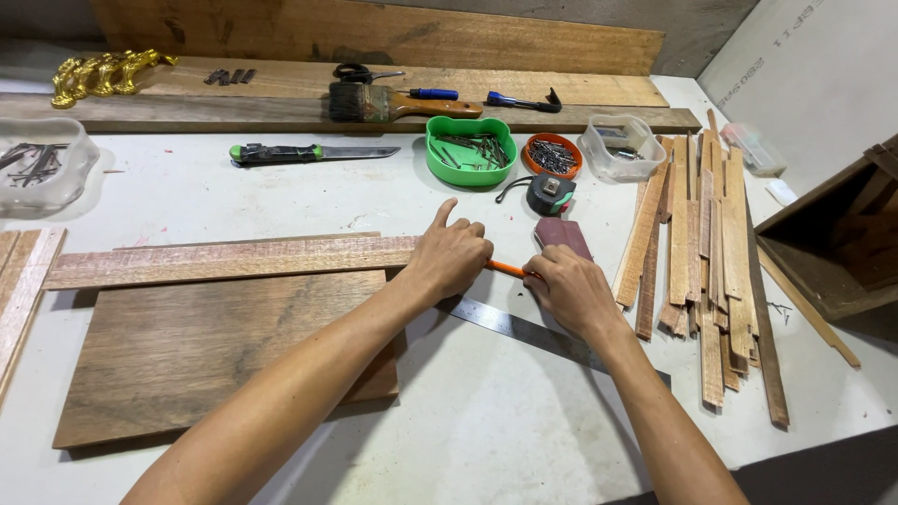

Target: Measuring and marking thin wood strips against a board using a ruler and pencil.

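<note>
My left hand (pixel 450 257) rests on the right end of a long thin wooden strip (pixel 224 260), with the index finger stretched out. My right hand (pixel 568 290) grips an orange pencil (pixel 506 268) whose tip runs toward the left hand. Under both hands lies a steel ruler (pixel 524 329), angled down to the right. The strip sits along the far edge of a dark wooden board (pixel 201 351). A small reddish wooden block (pixel 562 234) lies just beyond my right hand.
A pile of thin wooden slats (pixel 713 252) lies to the right. Behind are a tape measure (pixel 550 194), a green tub of nails (pixel 470 150), an orange dish of nails (pixel 552 155), clear containers (pixel 622 147), a knife (pixel 309 152), a paintbrush (pixel 393 103) and a wooden box (pixel 837 243).
</note>
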